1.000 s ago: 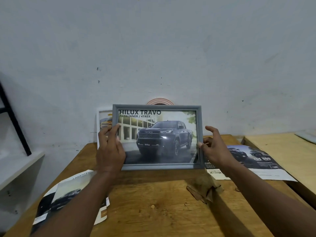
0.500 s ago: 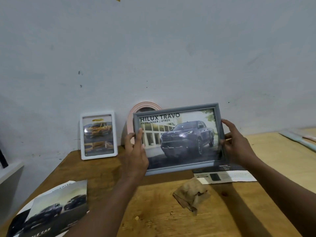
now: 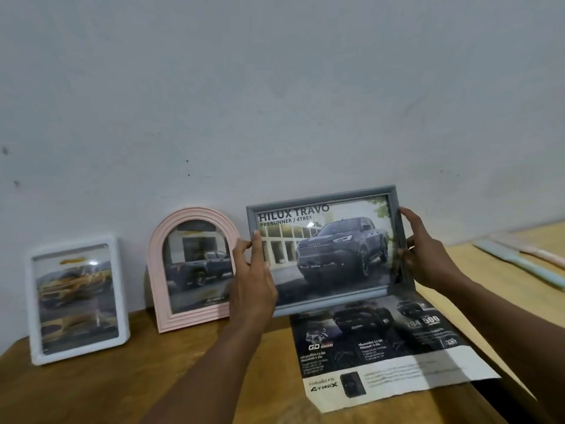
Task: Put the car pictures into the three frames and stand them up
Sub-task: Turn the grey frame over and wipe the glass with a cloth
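Now grey frame (image 3: 330, 252) rightward, pink frame (image 3: 192, 267) uncovered

On my screen, the grey rectangular picture frame (image 3: 333, 258) carries a print of a dark blue-grey pickup under black lettering. The pink arched ribbed frame (image 3: 192, 270) shows a dark truck, and the white rectangular frame (image 3: 76, 298) a yellow-orange car. I read the brown wooden tabletop (image 3: 122, 377) as warm and grained. The printed paper brochure sheet (image 3: 382, 341) is mostly black with white text and a white lower strip. The pale grey-blue wall (image 3: 275, 87) is flecked with dark specks.
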Tool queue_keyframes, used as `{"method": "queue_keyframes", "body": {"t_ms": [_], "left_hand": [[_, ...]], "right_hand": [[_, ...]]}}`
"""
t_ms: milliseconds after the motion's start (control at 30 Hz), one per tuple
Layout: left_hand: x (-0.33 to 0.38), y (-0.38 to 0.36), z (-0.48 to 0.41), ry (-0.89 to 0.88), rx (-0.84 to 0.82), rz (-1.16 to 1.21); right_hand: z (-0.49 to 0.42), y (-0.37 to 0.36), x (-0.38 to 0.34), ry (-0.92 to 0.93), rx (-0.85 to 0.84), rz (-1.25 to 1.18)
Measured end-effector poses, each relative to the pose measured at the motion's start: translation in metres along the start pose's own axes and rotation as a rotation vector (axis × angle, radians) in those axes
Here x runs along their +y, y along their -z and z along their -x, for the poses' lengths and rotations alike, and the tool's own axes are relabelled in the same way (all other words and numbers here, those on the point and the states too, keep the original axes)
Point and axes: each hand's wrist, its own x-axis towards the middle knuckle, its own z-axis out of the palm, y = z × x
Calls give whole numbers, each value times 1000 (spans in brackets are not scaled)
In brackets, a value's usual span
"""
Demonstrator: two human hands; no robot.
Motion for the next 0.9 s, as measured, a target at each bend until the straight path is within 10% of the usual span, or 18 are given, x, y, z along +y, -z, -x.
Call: {"method": "queue_keyframes", "body": {"t_ms": [900], "left_hand": [[-1, -42, -8, -21, -234, -273]], "right_hand": [[-67, -71, 28, -141, -23, -162]]}}
